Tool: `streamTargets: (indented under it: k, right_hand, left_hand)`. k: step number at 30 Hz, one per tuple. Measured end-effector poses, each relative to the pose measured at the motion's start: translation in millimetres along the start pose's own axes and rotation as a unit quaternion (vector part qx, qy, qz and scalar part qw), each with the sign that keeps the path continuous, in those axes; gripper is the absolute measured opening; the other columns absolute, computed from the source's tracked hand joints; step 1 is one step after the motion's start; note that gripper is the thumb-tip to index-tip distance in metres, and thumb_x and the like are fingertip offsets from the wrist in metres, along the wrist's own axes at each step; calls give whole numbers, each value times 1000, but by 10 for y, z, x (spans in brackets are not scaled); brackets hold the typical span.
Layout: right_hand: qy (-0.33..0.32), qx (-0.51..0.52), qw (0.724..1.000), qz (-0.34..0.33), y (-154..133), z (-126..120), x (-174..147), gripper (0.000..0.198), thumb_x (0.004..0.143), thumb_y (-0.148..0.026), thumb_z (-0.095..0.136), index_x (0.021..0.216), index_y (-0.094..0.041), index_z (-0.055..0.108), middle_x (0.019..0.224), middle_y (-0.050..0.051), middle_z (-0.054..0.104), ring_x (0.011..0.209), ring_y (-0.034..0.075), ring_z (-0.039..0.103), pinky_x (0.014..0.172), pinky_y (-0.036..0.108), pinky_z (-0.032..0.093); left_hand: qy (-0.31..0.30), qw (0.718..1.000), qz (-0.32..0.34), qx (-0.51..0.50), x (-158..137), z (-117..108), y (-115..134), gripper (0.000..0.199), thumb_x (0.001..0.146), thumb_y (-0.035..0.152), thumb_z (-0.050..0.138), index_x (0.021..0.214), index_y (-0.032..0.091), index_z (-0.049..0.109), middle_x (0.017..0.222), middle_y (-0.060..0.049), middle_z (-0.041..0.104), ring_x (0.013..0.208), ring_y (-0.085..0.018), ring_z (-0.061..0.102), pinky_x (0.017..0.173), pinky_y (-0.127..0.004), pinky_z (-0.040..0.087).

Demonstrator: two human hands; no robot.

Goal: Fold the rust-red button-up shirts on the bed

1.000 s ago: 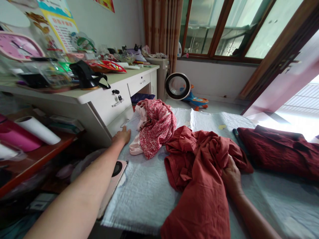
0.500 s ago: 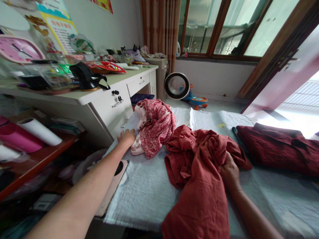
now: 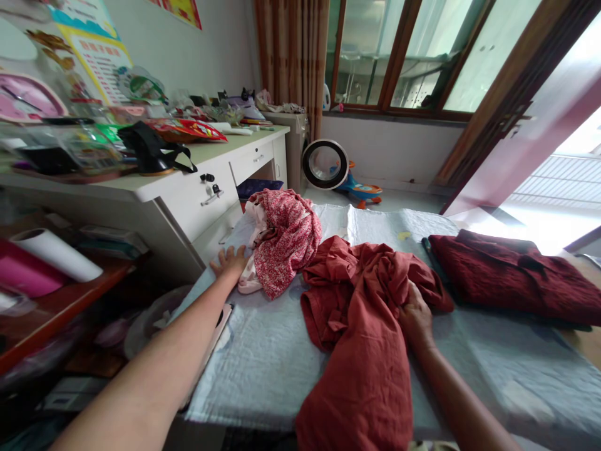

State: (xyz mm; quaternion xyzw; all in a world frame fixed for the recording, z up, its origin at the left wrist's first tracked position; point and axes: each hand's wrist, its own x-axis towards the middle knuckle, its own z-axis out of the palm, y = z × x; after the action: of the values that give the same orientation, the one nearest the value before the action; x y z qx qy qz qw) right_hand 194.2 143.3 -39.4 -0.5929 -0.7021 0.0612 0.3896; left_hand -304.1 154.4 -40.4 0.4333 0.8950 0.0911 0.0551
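My left hand [image 3: 228, 263] lies on the light blue cloth [image 3: 263, 338] at the table's left edge, its fingers spread. Just right of it is a crumpled red-and-white patterned garment [image 3: 291, 244] with pale pink fabric at its side. My right hand [image 3: 416, 316] grips the right side of a rust-red garment [image 3: 361, 351]; its fingertips are partly hidden in the folds. That garment is bunched at the top, and a long part hangs toward the near edge. Farther right rests a folded dark red garment [image 3: 511, 275].
A white desk [image 3: 188, 207] cluttered with jars, a pink clock [image 3: 28, 97] and packets stands to the left. Below it, a red shelf [image 3: 42, 313] holds rolls. Beyond the table are a round white-rimmed object [image 3: 325, 164] and a blue-orange ride-on toy [image 3: 360, 189].
The whole view has shifted slightly, so things appear farther left. My left hand's fingers have spread apart more beside the patterned garment. My right hand keeps its hold on the rust-red garment.
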Motion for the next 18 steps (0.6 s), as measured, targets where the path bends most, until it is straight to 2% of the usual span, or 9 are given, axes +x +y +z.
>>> streamTargets:
  k: [5, 10, 14, 18]
  right_hand:
    - [3, -3, 1000, -11, -34, 9, 2, 44, 82, -48, 51, 116, -22, 57, 108, 9, 66, 94, 27, 61, 82, 39, 48]
    - [24, -8, 999, -19, -35, 34, 9, 46, 83, -50, 50, 118, -22, 56, 111, 11, 65, 96, 28, 60, 85, 42, 48]
    - [3, 4, 1000, -12, -23, 37, 10, 46, 83, -50, 51, 117, -21, 57, 112, 12, 66, 99, 29, 61, 86, 42, 48]
    - [-6, 11, 1000, -3, -25, 47, 8, 47, 83, -51, 51, 118, -20, 56, 116, 13, 65, 104, 30, 60, 88, 42, 48]
  left_hand:
    - [20, 1000, 10, 1, -21, -8, -26, 51, 94, 57, 33, 140, 38, 45, 154, -10, 36, 142, -37, 25, 106, -65, 26]
    - [25, 1000, 5, -2, -30, -36, -12, 52, 94, 58, 33, 141, 38, 44, 155, -8, 34, 142, -36, 24, 108, -65, 23]
    - [6, 1000, 2, -2, -31, -57, -27, 55, 94, 56, 33, 144, 35, 41, 157, -10, 32, 143, -36, 22, 109, -64, 22]
    - [13, 1000, -2, -12, -19, -62, -52, 54, 94, 56, 34, 143, 37, 42, 156, -9, 33, 143, -37, 22, 106, -64, 27]
